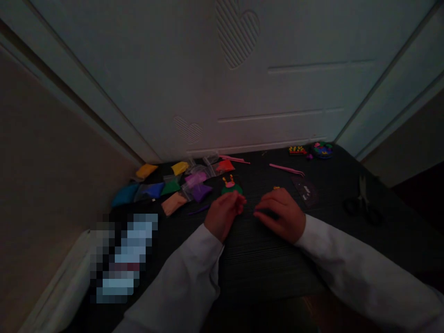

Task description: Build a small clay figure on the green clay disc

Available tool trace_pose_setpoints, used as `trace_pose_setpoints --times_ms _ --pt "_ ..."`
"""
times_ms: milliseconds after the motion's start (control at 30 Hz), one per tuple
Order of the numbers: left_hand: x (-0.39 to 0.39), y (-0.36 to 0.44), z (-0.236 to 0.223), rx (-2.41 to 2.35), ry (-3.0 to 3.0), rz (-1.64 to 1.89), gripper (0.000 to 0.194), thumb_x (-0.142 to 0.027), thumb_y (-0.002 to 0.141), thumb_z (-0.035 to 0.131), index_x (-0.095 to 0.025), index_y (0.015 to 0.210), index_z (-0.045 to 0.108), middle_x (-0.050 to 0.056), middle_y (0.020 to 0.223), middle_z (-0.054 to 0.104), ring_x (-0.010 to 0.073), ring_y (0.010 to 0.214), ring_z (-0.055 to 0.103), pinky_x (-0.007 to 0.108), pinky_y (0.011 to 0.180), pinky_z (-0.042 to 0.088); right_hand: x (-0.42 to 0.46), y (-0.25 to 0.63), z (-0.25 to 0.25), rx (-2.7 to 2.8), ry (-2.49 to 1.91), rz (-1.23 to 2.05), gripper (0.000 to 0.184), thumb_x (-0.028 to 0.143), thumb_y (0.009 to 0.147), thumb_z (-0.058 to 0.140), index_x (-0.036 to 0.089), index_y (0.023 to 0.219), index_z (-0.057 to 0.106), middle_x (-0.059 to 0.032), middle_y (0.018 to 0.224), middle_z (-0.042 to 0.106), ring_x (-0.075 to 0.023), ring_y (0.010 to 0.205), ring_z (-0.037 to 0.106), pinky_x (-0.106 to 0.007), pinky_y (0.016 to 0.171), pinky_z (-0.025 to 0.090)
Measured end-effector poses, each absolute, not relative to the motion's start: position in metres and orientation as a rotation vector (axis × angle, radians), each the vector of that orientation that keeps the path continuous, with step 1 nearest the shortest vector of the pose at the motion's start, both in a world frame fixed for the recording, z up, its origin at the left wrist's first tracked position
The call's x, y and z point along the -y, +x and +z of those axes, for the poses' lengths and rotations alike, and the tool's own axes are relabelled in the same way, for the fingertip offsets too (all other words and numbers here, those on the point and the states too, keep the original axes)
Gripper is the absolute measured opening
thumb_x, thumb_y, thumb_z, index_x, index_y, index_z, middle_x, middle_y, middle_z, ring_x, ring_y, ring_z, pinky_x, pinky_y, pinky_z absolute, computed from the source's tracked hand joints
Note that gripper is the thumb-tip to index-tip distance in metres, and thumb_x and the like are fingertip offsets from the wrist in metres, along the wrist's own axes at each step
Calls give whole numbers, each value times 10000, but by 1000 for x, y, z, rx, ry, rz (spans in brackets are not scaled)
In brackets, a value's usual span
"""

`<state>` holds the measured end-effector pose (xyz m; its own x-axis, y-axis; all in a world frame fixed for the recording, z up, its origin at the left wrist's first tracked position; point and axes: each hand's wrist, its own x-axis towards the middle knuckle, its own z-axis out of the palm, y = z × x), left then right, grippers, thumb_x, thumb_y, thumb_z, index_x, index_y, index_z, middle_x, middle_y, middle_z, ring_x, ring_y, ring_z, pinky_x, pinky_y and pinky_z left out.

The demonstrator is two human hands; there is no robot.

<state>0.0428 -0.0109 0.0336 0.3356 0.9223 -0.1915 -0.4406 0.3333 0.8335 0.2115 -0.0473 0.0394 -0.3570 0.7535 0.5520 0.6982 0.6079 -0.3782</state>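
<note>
My left hand (225, 213) is closed, its fingers curled together at the front of a small clay figure. That figure has a round green body (231, 188), a pink part (230, 184) on top and orange stalks; my fingers hide its lower edge. To the right, my right hand (282, 215) is bent with thumb and fingertips brought together. A tiny purplish spot shows at those fingertips, too dim to name. Whatever lies inside the left fingers is hidden. A small yellow piece (276, 188) lies just behind my right knuckles. A thin purple tool (199, 210) rests left of my left hand.
Bags of coloured clay (173, 202) spread over the left of the dark table (263, 277). Pink tweezers (287, 169), a clear packet (305, 190) and scissors (362, 201) lie to the right. Finished-looking clay pieces (322, 150) sit far right. A blurred-out screen (130, 259) is near left.
</note>
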Motion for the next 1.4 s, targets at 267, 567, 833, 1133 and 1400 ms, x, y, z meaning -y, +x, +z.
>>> trace_pose_setpoints --times_ms 267,567,833,1133,1400 --pt "-9 16 45 -668 617 1219 225 -321 683 462 -134 575 527 -26 435 412 52 396 374 187 381 250 78 224 34 2488 -1197 66 241 270 755 454 210 974 537 -45 927 585 -158 872 499 -343 765 338" --pt "-12 16 38 -619 629 1196 221 -313 683 448 -126 594 527 -25 443 396 50 383 351 188 371 226 97 218 43 2589 -1417 -19 475 438 749 398 207 1164 401 -106 1281 294 -263 1170 228 -486 916 174" --pt "-5 29 33 -620 854 923 205 -311 689 479 -126 610 517 -48 412 324 26 333 257 182 354 137 100 215 45 2548 -1478 -32 501 446 733 419 216 1177 384 -110 1296 261 -268 1167 234 -488 913 192" --pt "-6 29 29 -613 946 859 204 -313 687 496 -119 625 509 -55 420 329 13 330 249 171 346 125 95 223 30 2455 -1464 -65 430 384 747 421 198 1135 431 -91 1266 319 -236 1162 250 -460 934 186" --pt "-7 30 27 -594 918 912 193 -297 696 482 -123 614 495 -63 410 305 11 323 236 162 344 110 67 220 23 2147 -1524 49 315 288 800 334 159 1051 473 -84 1073 480 -163 1042 386 -339 896 295"
